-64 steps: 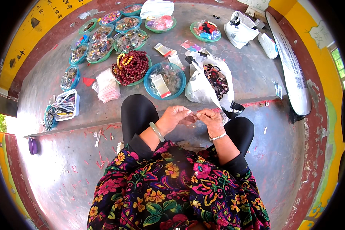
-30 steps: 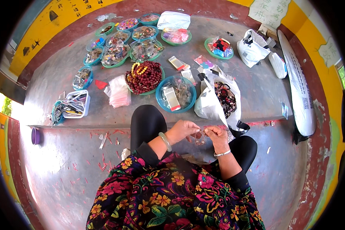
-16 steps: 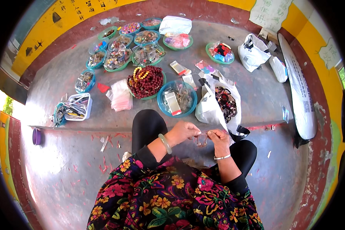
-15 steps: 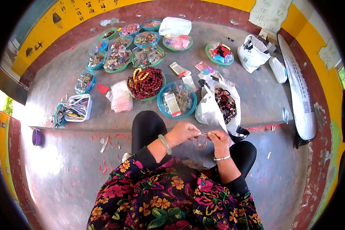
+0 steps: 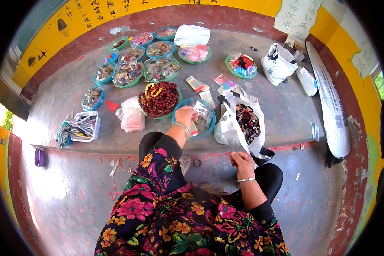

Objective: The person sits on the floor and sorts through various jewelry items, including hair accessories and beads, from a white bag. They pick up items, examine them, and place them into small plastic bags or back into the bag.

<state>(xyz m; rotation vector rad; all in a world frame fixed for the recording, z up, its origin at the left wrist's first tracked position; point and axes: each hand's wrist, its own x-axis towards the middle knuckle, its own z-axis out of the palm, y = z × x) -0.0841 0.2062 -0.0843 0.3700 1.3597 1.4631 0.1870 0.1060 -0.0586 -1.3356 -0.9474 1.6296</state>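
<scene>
My left hand (image 5: pixel 186 117) reaches over the blue basin (image 5: pixel 213 128) of clear packets, its fingers closed on a small clear plastic packet (image 5: pixel 201 109). A white card box in that basin is partly hidden behind my hand. My right hand (image 5: pixel 242 164) hangs above my right knee with its fingers bent together. Whether anything is between those fingertips is too small to tell. Just beyond it stands an open white bag (image 5: pixel 227 130) holding dark beaded strings (image 5: pixel 248 123). Left of the blue basin, dark red bead strings (image 5: pixel 160 100) fill a green basin.
Several basins of packaged trinkets (image 5: pixel 161 68) stand at the back left. A white tray of pens (image 5: pixel 85 135) and a stack of clear pouches (image 5: pixel 132 114) lie left. Another white bag (image 5: pixel 278 64) is at right. A dark ring (image 5: pixel 196 163) lies on the lower floor before the ledge.
My left hand has moved away from my right hand, up and left to the blue basin, with a small clear packet. My right hand has dropped slightly and no longer touches the packet.
</scene>
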